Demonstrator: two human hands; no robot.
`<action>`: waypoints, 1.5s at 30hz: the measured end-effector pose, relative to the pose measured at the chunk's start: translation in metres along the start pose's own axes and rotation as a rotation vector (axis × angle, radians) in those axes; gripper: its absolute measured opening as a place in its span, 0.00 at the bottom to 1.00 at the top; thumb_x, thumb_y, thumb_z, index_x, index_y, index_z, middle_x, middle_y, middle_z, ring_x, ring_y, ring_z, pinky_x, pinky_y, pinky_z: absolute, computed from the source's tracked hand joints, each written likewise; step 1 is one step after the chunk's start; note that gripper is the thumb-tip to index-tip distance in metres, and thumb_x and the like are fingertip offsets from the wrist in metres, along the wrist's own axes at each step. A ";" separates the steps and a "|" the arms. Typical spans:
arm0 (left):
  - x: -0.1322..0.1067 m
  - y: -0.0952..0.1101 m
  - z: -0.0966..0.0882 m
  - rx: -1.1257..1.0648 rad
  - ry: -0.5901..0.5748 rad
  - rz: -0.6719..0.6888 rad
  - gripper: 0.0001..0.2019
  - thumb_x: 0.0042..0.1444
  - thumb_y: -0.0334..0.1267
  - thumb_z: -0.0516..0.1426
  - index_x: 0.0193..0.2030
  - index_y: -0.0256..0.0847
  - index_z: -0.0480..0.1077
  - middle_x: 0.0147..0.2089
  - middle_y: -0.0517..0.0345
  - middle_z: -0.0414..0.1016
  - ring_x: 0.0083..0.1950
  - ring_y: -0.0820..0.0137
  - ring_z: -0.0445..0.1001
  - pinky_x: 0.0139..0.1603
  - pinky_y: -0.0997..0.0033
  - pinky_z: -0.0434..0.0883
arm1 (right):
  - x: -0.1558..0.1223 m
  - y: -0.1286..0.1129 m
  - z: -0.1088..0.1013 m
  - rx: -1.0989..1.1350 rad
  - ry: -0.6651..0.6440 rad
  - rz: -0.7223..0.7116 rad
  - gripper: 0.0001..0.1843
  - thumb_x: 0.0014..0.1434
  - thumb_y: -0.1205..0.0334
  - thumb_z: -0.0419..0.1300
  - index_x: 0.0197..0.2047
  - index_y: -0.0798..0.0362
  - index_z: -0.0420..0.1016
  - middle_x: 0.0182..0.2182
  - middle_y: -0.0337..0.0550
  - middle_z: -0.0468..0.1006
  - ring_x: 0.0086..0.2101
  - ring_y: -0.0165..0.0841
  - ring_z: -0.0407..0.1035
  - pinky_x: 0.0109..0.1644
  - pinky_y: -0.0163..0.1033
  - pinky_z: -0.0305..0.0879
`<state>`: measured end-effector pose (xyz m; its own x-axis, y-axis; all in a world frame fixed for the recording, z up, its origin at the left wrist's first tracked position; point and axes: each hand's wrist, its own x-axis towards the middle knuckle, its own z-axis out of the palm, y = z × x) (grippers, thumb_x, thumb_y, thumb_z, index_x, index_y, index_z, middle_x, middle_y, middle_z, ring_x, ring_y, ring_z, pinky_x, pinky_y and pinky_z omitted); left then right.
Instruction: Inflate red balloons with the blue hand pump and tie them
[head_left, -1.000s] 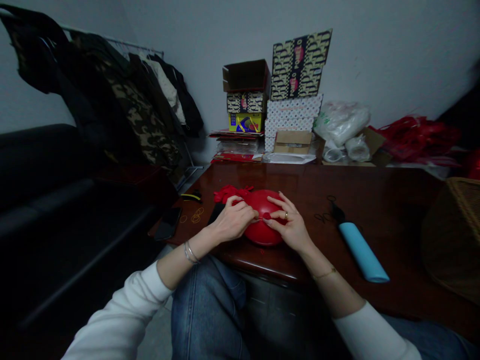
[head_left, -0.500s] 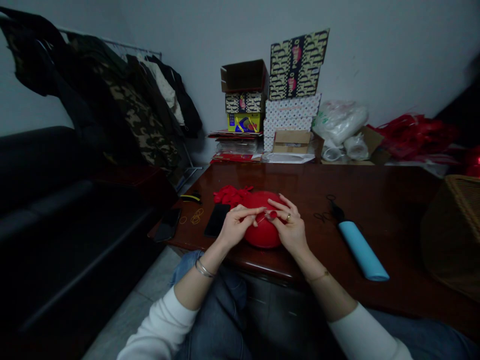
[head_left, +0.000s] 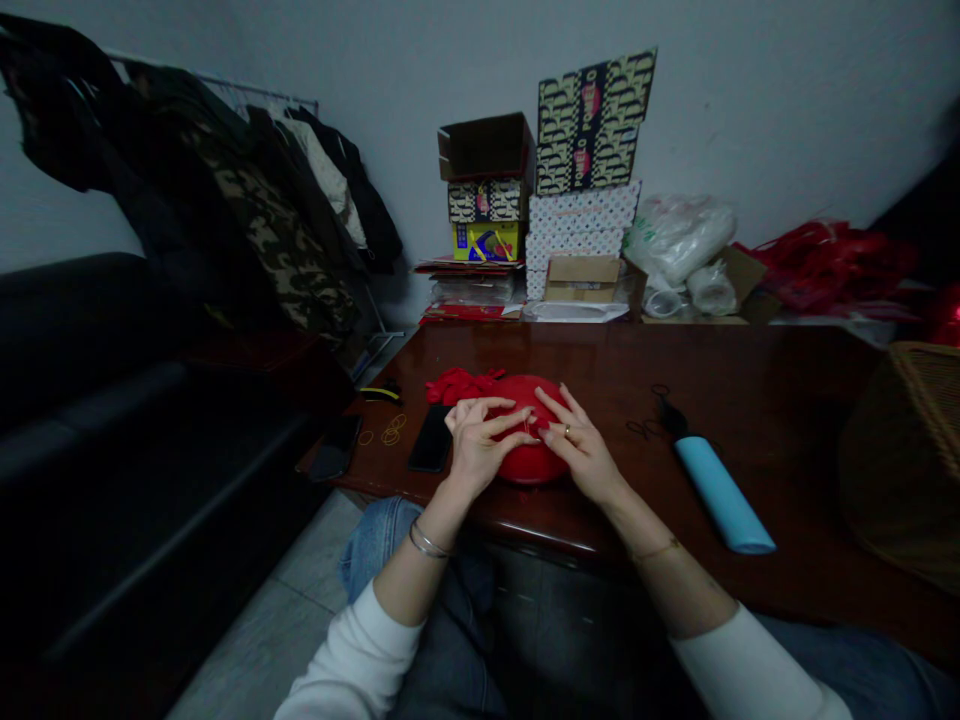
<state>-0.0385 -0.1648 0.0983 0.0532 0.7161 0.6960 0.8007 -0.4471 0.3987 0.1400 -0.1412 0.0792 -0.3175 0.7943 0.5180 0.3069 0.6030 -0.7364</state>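
A round red inflated balloon rests on the dark wooden table near its front edge. Both hands work at the balloon's neck on top of it. My left hand pinches there with thumb and forefinger, the other fingers raised. My right hand, a ring on one finger, pinches the neck from the other side. A thin rubber band seems stretched between the fingertips, but it is too small to be sure. A heap of flat red balloons lies just behind the left hand.
Two black phones and loose yellow rubber bands lie left of the balloon. A blue hand pump and small scissors lie to the right, a wicker basket at far right. Stacked boxes and bags line the wall. Jackets hang left.
My left hand has turned and lifted its fingers, and its arm swung in nearer to my body. Both hands stayed pinched at the balloon's neck. The view drifted slightly.
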 end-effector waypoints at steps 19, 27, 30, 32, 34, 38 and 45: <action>0.005 0.004 0.009 0.093 -0.096 0.235 0.04 0.54 0.29 0.57 0.35 0.42 0.71 0.54 0.52 0.76 0.61 0.61 0.66 0.66 0.39 0.50 | -0.007 -0.029 0.002 -0.376 0.307 -0.087 0.08 0.58 0.54 0.58 0.38 0.44 0.77 0.44 0.42 0.78 0.49 0.40 0.66 0.62 0.54 0.51; 0.002 0.006 0.011 0.029 -0.084 0.166 0.04 0.55 0.28 0.56 0.34 0.42 0.68 0.55 0.50 0.74 0.62 0.59 0.65 0.64 0.38 0.54 | -0.008 -0.023 0.006 -0.578 0.331 -0.142 0.09 0.60 0.57 0.56 0.41 0.43 0.77 0.49 0.41 0.76 0.54 0.43 0.62 0.63 0.58 0.45; 0.002 0.006 0.013 0.014 -0.047 0.123 0.05 0.54 0.28 0.57 0.32 0.41 0.67 0.55 0.50 0.74 0.62 0.59 0.65 0.63 0.40 0.57 | -0.012 -0.025 0.006 -0.570 0.400 -0.151 0.07 0.59 0.57 0.58 0.39 0.44 0.77 0.45 0.41 0.78 0.51 0.41 0.65 0.63 0.56 0.48; 0.002 0.007 0.014 0.014 -0.044 0.107 0.05 0.53 0.27 0.57 0.32 0.41 0.66 0.55 0.50 0.74 0.62 0.59 0.65 0.62 0.40 0.58 | -0.014 -0.027 0.009 -0.565 0.379 -0.184 0.06 0.59 0.59 0.58 0.37 0.43 0.78 0.43 0.38 0.79 0.50 0.41 0.66 0.63 0.56 0.48; 0.002 0.008 0.013 0.013 -0.047 0.098 0.06 0.52 0.26 0.57 0.32 0.41 0.66 0.56 0.50 0.73 0.62 0.58 0.64 0.62 0.40 0.58 | -0.015 -0.029 0.011 -0.570 0.357 -0.191 0.07 0.59 0.59 0.58 0.38 0.41 0.78 0.43 0.36 0.79 0.50 0.41 0.65 0.63 0.57 0.47; 0.001 0.010 0.012 0.004 -0.061 0.098 0.05 0.54 0.27 0.57 0.32 0.41 0.66 0.56 0.50 0.73 0.63 0.57 0.64 0.62 0.40 0.59 | -0.015 -0.028 0.013 -0.565 0.333 -0.144 0.10 0.59 0.59 0.57 0.41 0.41 0.78 0.46 0.36 0.79 0.51 0.43 0.63 0.64 0.59 0.45; -0.004 0.010 0.014 0.023 -0.085 0.129 0.05 0.54 0.27 0.57 0.33 0.40 0.67 0.57 0.49 0.73 0.64 0.57 0.62 0.64 0.37 0.55 | -0.010 -0.033 0.010 -0.642 0.235 -0.137 0.10 0.59 0.61 0.56 0.38 0.44 0.79 0.49 0.39 0.78 0.55 0.45 0.61 0.64 0.61 0.42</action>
<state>-0.0221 -0.1650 0.0914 0.2056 0.6969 0.6871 0.7977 -0.5260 0.2949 0.1238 -0.1699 0.0935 -0.2111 0.6593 0.7217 0.7707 0.5664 -0.2920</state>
